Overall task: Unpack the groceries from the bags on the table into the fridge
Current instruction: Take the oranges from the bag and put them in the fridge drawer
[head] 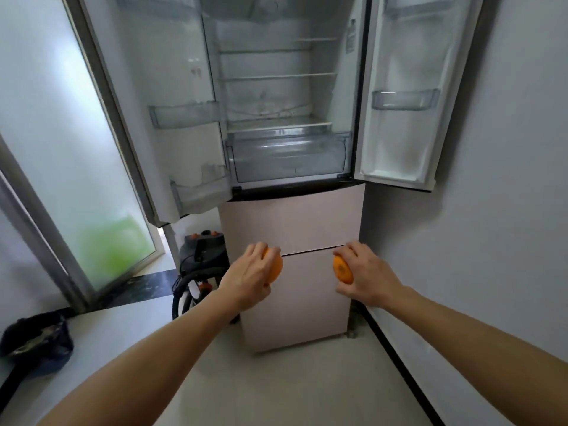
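The fridge (pixel 292 222) stands ahead with both upper doors swung wide open. Its shelves (pixel 276 77) and clear crisper drawer (pixel 289 158) hold nothing. My left hand (pixel 249 275) is shut on an orange (pixel 275 269), held in front of the pink lower drawers. My right hand (pixel 365 275) grips a second orange (pixel 342 270) at the same height, a little to the right. Both hands are below the open compartment.
The left door (pixel 172 118) carries clear bins, and so does the right door (pixel 405 99). A dark vacuum cleaner (pixel 199 259) sits on the floor left of the fridge. A dark bag (pixel 40 342) lies at the far left. A grey wall closes the right side.
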Available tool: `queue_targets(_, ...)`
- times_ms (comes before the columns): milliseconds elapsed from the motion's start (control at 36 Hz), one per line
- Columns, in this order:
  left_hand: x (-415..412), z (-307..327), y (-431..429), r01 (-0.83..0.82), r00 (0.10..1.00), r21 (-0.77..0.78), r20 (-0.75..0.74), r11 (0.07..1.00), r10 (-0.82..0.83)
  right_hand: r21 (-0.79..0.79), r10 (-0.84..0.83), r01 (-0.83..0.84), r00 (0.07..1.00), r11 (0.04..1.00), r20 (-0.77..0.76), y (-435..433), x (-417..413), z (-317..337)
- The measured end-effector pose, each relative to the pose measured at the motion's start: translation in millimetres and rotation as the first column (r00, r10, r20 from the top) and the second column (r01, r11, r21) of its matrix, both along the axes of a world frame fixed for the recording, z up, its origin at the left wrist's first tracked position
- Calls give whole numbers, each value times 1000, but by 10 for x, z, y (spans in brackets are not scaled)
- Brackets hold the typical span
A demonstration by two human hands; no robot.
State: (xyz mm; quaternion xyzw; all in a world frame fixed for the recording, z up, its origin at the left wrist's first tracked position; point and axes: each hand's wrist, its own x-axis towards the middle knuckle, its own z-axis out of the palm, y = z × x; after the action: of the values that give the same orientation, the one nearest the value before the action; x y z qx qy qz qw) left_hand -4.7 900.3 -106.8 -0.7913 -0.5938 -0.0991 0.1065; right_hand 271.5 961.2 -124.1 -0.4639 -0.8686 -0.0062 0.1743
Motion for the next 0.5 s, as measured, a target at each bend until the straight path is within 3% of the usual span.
queue_targets(222,-227,346,1539,-18,997,120,76,993,9,87,7,-3,998,996,-55,1498,-277,259)
queue_targets(500,-479,1437,3444,10,978,295,197,956,-71,232,6,41,980,972,-198,3266,-632,1281)
